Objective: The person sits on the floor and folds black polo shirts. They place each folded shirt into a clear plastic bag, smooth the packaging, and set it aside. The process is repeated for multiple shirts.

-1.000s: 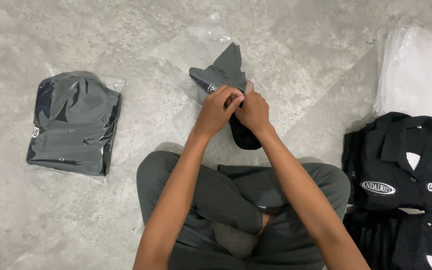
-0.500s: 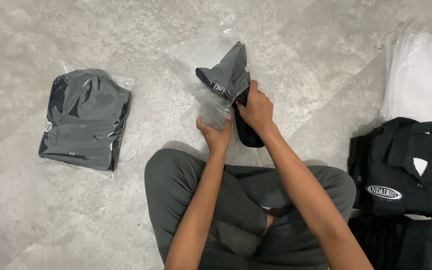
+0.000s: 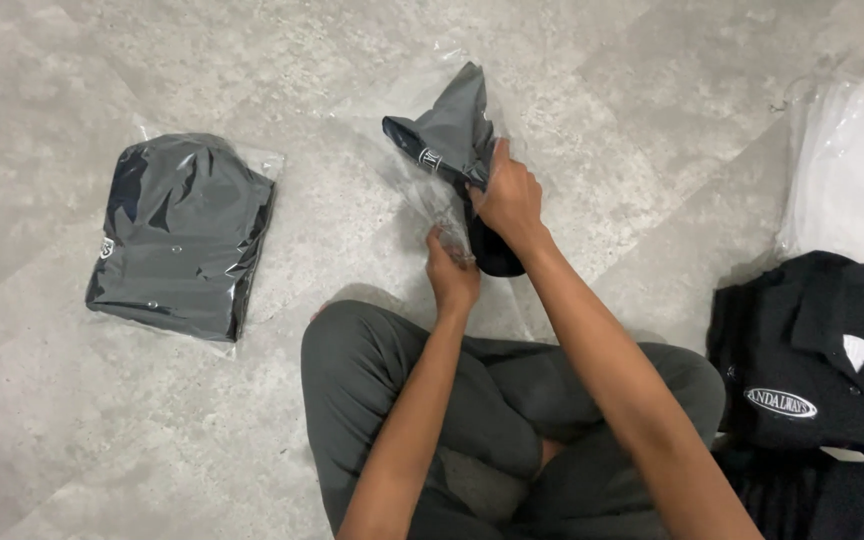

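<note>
On the grey floor, just past the person's crossed legs, a folded dark shirt [image 3: 452, 125] sits partly inside a clear plastic bag [image 3: 430, 195]. The right hand [image 3: 508, 196] is closed around the shirt's lower end; the left hand [image 3: 450, 272] pinches the bag's edge beneath it. A bagged shirt [image 3: 180, 235] lies well off to the left, black shirts [image 3: 822, 350] are stacked at right.
</note>
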